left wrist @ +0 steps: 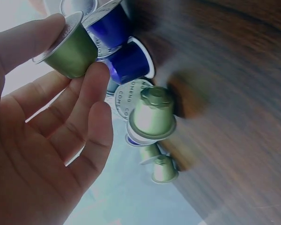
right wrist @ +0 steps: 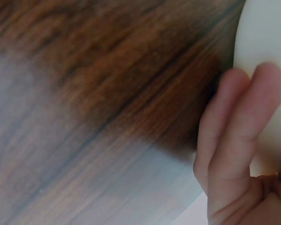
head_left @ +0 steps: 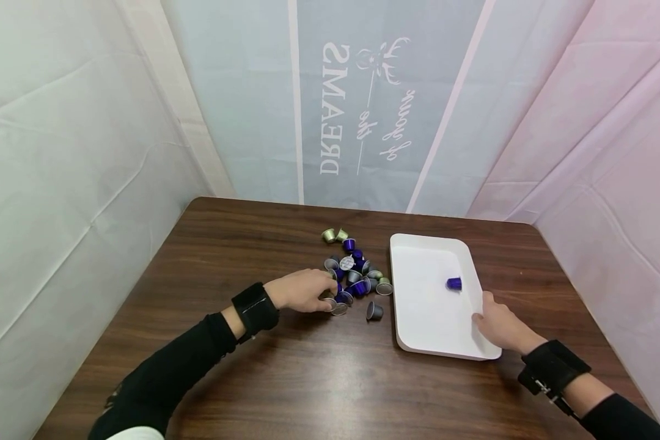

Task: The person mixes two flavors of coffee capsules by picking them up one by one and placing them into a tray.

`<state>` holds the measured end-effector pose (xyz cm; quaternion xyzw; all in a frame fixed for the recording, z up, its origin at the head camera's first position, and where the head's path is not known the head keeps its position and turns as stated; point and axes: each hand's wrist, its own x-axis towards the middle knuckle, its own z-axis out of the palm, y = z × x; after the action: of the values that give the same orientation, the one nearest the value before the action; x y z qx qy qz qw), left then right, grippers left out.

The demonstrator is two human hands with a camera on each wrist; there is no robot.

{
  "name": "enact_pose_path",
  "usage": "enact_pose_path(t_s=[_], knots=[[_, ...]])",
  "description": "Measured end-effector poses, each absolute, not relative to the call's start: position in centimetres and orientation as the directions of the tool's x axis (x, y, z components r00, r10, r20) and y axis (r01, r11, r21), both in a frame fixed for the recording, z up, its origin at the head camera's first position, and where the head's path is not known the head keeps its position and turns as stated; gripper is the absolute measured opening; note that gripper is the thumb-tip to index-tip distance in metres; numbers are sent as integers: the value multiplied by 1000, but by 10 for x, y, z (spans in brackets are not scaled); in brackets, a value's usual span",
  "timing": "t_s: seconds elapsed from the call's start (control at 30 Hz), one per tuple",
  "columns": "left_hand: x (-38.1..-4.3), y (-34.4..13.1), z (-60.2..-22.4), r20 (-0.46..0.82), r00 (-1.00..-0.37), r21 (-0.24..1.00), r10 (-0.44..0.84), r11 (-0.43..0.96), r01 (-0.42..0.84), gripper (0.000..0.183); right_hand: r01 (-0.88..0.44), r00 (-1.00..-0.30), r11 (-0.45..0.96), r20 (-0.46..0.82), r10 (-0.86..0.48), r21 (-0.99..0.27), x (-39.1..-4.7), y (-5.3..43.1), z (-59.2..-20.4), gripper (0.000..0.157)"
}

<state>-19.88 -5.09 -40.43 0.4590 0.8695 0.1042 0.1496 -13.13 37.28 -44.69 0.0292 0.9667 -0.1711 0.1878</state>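
While left hand (head_left: 304, 291) pinches green capsule (left wrist: 76, 52), right hand (head_left: 504, 325) grips white tray (head_left: 426, 318), centre-right of frame. One purple capsule (head_left: 454, 283) inside.

head view: capsule pile (head_left: 359, 287) is partly hidden by l. hand (head_left: 302, 291); white lid's print (head_left: 347, 263) is too small to be read. r. wrist view: tray (right wrist: 266, 30) & r. hand (right wrist: 239, 154) are cut off by r. edge.

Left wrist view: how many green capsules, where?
4: held green capsule, pinched by the left hand; central green capsule, near mid-picture; lower green capsule, below that; lowest green capsule, at its lower right. Others may be hidden in the pile.
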Motion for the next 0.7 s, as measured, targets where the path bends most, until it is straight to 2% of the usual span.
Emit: enact_pose_path(t_s=[0.3, 0.5, 0.7], knots=[[-204, -37, -398, -144, -536, 326, 832, 551, 768, 25, 100, -934, 939, -355, -25, -330, -130, 373, -448, 57], [-210, -21, -395, -101, -515, 307, 851, 519, 798, 17, 98, -936, 937, -351, -27, -335, -130, 374, -450, 57], [-212, 1, -385, -93, -496, 280, 863, 501, 819, 22, 105, -935, 938, -354, -20, -331, -130, 372, -448, 58]])
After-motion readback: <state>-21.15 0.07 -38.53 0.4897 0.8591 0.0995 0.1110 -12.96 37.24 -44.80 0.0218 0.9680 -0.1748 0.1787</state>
